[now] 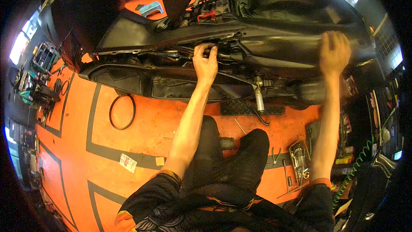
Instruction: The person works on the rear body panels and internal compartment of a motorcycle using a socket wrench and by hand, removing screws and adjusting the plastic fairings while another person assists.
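Observation:
In front of me lies a long scooter body with black plastic panels. My left hand is at its middle, over the gap between the upper side panel and the footboard. Its fingers are curled together; what they hold, if anything, is too small to make out. Farther right, my right hand is against or just over the rear side panel. Motion blurs its fingers, and I cannot tell whether they grip the panel. A ribbed metal foot peg sticks out below, between the two hands.
On the orange floor lie a black ring-shaped belt, a paper card, green-handled pliers and a tray of tools. A coiled green hose hangs at right. Beyond the scooter lies a light-blue part.

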Motion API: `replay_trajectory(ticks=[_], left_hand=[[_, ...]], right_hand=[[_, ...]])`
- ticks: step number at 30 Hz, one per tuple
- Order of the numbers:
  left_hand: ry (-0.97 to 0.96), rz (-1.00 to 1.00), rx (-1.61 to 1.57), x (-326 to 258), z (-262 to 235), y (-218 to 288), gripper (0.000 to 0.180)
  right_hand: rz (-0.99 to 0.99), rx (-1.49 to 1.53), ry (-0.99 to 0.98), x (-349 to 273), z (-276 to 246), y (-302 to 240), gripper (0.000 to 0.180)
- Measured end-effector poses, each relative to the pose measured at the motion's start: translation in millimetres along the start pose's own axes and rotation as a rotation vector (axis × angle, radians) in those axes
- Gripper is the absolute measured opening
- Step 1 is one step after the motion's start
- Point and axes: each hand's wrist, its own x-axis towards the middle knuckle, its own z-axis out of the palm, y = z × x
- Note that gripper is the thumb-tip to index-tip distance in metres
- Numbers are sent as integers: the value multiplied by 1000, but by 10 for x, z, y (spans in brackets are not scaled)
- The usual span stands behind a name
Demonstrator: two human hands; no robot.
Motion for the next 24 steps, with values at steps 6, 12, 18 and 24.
replay_trajectory(ticks=[6,12,18,24], left_hand=[[14,-100,32,-25,-5,95,24],[59,-16,-34,-19,-8,45,22],[30,-43,-75,-34,-30,124,16],[35,-26,-8,-19,-22,128,19]], right_hand=[[-16,49,-4,16,15,15,25],[-17,36,-23,15,13,62,26],[-75,-26,44,-1,18,31,25],[-61,14,-4,27,-4,35,25]])
